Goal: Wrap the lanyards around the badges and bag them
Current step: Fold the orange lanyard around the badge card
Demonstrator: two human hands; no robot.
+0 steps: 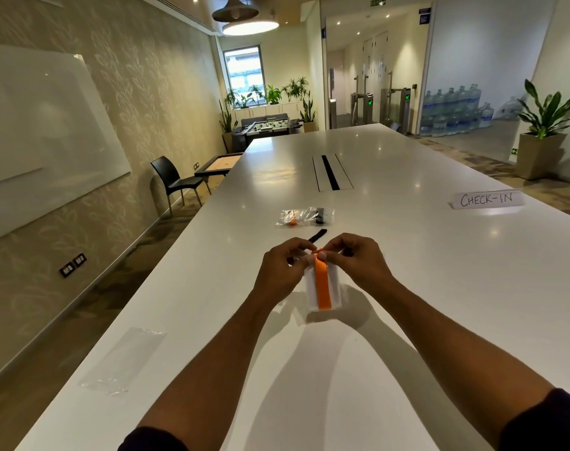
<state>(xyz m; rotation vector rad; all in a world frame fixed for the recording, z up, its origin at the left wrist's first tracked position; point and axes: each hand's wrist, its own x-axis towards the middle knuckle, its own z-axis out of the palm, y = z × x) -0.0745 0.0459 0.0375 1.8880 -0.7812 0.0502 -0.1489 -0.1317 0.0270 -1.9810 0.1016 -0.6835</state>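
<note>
A white badge is held just above the white table, with an orange lanyard wound lengthwise down its middle. My left hand pinches the badge's top left edge. My right hand pinches the lanyard at the badge's top, thumb on the orange band. Behind my hands lies a black lanyard, partly hidden. Farther back lie two clear bags, one with an orange lanyard bundle and one with a black bundle.
A flat clear bag lies near the table's left edge. A folded "CHECK-IN" sign stands at the right. A cable slot runs along the table's middle. A black chair stands left of the table.
</note>
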